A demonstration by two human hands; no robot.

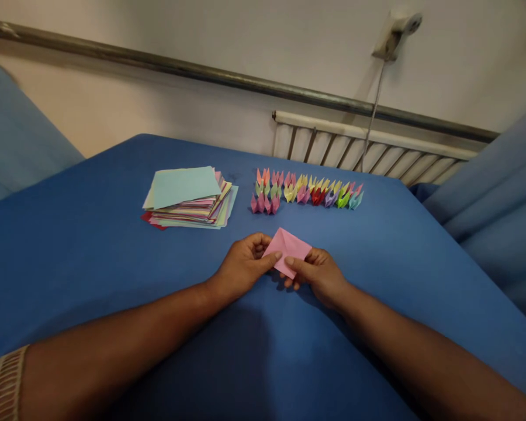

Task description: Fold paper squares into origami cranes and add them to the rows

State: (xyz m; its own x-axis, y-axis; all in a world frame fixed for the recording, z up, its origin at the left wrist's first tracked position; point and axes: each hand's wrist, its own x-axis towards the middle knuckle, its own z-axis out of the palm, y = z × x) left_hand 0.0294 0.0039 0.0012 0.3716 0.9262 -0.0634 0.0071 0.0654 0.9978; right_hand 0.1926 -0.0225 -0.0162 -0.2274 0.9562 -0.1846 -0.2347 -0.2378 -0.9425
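Note:
A folded pink paper (287, 247) is held just above the blue table (92, 251), near its middle. My left hand (243, 266) pinches its left edge with thumb on top. From the other side, my right hand (318, 275) grips the paper's lower right edge, its fingers closed. Beyond the hands lies a stack of coloured paper sheets (188, 197) with a pale blue sheet on top. To the right of the stack stand rows of small folded paper figures (304, 190) in pink, yellow, red, green and purple.
Blue cloth covers the table, whose far edge runs close to a wall. A metal rail and a white radiator (368, 146) lie behind it. A grey cable (374, 111) hangs from a wall socket. Blue fabric (499, 199) rises at the right and left sides.

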